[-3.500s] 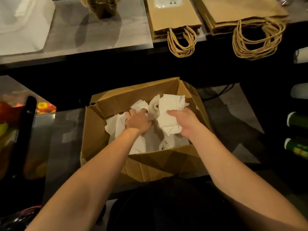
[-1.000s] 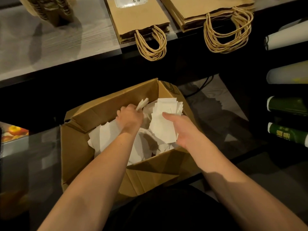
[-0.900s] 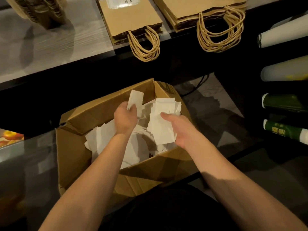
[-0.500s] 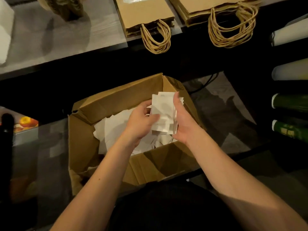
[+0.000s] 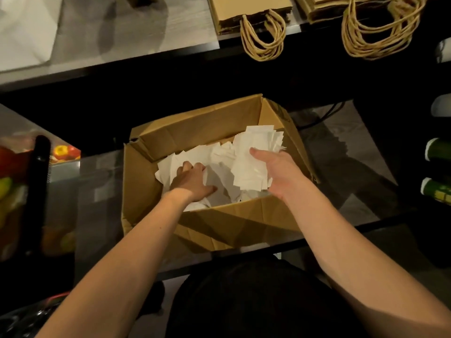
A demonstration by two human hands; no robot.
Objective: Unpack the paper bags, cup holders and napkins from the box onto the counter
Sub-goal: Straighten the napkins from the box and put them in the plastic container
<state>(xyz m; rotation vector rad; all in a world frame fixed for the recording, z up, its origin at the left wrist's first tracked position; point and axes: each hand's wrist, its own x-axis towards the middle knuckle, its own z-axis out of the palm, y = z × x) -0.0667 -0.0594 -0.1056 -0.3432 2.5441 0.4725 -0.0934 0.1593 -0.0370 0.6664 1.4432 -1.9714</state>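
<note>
Right hand (image 5: 280, 174) fingers grip a napkin stack (image 5: 253, 162); left hand (image 5: 191, 181) fingers curl into loose napkins (image 5: 195, 154) in the box (image 5: 219, 128).

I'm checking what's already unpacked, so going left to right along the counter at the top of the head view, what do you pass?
White container → bare counter → smaller stack of paper bags → larger stack of paper bags, handles hanging over the edge.

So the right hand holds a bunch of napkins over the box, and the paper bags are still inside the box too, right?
Not quite. The head view shows the paper bags lying on the counter, not in the box. The right hand does hold the napkins.
</note>
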